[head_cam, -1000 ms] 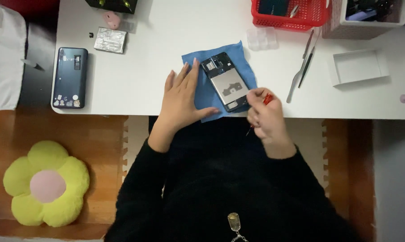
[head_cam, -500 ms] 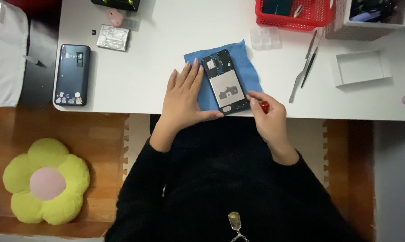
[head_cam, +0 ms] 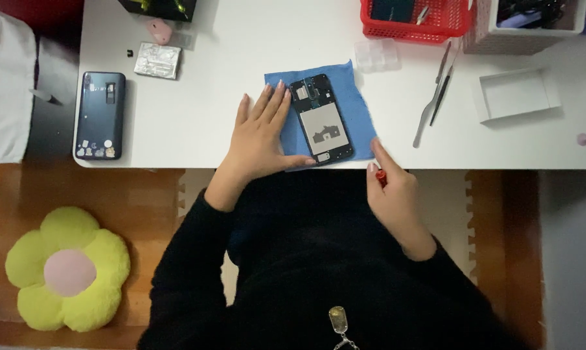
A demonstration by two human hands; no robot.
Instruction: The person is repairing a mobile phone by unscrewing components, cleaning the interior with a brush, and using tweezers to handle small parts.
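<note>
We pressed our left hand [head_cam: 262,139] flat, fingers spread, steadying the opened phone [head_cam: 321,119] just beside them on the blue cloth [head_cam: 356,104]; our right hand [head_cam: 391,191] pinched a small red tool [head_cam: 381,175].

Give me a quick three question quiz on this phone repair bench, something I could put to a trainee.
1. True or false: the opened phone lies on the blue cloth.
2. Which hand lies flat beside the opened phone, thumb at its lower end?
A. left hand
B. right hand
3. Fill in: the right hand holds a small ____ tool at the white table edge.

Key: 1 true. 2 A. 3 red.
</note>
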